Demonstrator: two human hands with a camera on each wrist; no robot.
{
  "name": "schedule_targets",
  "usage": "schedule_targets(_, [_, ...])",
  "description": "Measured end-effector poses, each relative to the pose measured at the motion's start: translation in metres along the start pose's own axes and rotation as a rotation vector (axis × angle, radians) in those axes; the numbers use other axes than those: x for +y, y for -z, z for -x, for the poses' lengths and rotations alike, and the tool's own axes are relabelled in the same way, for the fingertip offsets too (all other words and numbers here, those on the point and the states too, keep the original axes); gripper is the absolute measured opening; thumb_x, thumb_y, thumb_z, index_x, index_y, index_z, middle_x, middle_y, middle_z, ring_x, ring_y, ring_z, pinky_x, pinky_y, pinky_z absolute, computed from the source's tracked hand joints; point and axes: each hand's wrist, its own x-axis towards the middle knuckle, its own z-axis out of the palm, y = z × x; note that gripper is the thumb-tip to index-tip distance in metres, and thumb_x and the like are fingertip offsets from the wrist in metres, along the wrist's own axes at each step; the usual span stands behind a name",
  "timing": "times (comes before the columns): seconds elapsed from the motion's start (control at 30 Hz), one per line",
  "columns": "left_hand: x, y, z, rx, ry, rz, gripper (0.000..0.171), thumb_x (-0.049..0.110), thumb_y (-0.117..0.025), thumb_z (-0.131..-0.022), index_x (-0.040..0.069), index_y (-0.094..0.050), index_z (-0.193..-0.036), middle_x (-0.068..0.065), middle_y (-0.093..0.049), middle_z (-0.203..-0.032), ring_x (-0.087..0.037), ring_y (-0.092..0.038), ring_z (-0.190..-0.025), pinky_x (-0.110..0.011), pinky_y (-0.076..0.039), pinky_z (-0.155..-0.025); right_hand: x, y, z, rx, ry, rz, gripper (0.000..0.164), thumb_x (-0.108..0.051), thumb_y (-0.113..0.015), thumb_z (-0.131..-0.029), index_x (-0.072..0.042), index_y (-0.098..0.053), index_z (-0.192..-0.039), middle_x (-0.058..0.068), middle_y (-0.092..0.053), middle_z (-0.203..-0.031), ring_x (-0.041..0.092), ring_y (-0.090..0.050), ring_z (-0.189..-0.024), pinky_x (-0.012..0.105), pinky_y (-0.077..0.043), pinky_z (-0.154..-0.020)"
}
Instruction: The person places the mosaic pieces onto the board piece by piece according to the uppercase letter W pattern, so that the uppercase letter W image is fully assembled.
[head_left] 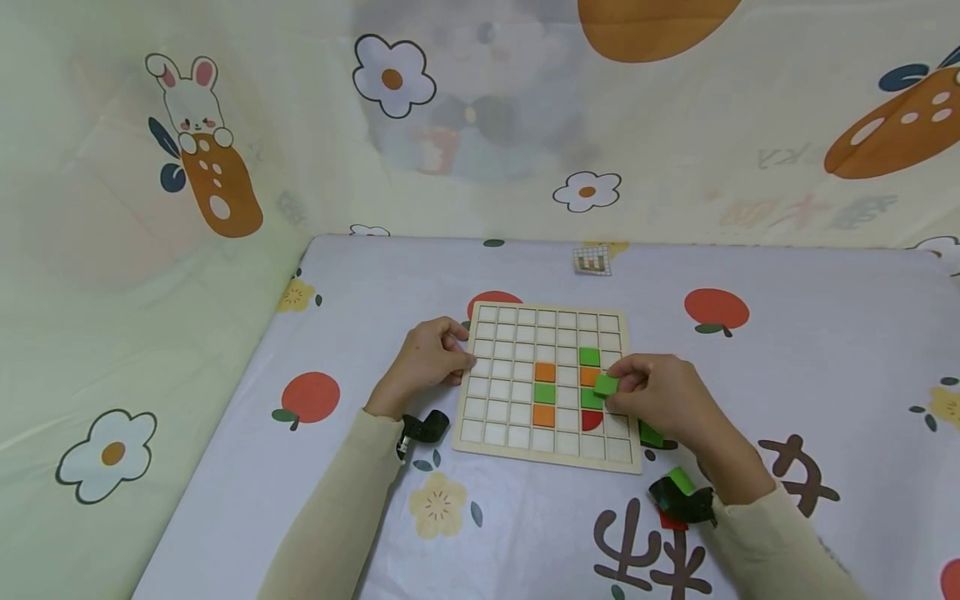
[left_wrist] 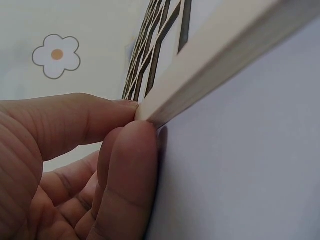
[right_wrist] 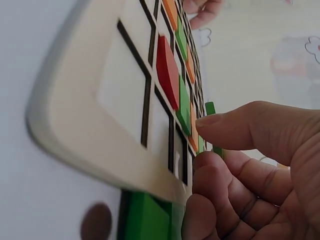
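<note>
Evidently two-handed work, the hands well apart. Left hand (head_left: 423,358) pinches the left edge of the gridded wooden board (head_left: 547,459) between thumb and finger, probably as a brace so the board cannot slide or turn. Board lies flat on the counter (head_left: 360,308), nearer the far edge than the near one, within easy reach of both arms.

Right hand (head_left: 663,392) grips a small green block (head_left: 606,385) by its sides, thumb against fingers, over the board's right part. A fingertip hold suits so thin a piece, I judge, and lets it be set at an angle (whether it touches the board, I cannot tell).

Pieces already in the grid sit one per cell, the dark-lined recesses seemingly keeping them square; among them a red rounded piece (head_left: 592,420). Loose spares, a green one (head_left: 651,433) included, lie off the board's near right corner, handy for the right arm. Small printed card (head_left: 592,261) rests close to the counter's far edge, presumably there because neither arm covers it.
</note>
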Motion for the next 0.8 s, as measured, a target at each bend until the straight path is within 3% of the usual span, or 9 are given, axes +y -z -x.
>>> schedule_targets(0.33, [0.0, 0.0, 0.001, 0.003, -0.011, -0.011, 0.032, 0.003, -0.077, -0.089, 0.0, -0.064, -0.119, -0.009, -0.064, -0.084, -0.015, -0.064, -0.059, -0.024, -0.057, -0.057, -0.01, -0.011, 0.005, -0.061, 0.025, -0.027, 0.026, -0.011, -0.077, -0.083, -0.005, -0.075, -0.108, 0.004, -0.063, -0.082, 0.02, -0.057, -0.076, 0.027, -0.048, -0.059])
schedule_targets(0.8, [0.0, 0.0, 0.001, -0.003, -0.01, -0.014, 0.033, 0.004, -0.077, -0.089, 0.0, -0.064, -0.119, -0.009, -0.065, -0.084, -0.015, -0.064, -0.06, -0.024, -0.058, -0.057, -0.022, -0.024, 0.011, -0.056, 0.115, -0.007, 0.024, -0.011, -0.087, -0.08, -0.005, -0.077, -0.1, 0.001, -0.063, -0.077, 0.018, -0.057, -0.075, 0.025, -0.048, -0.063])
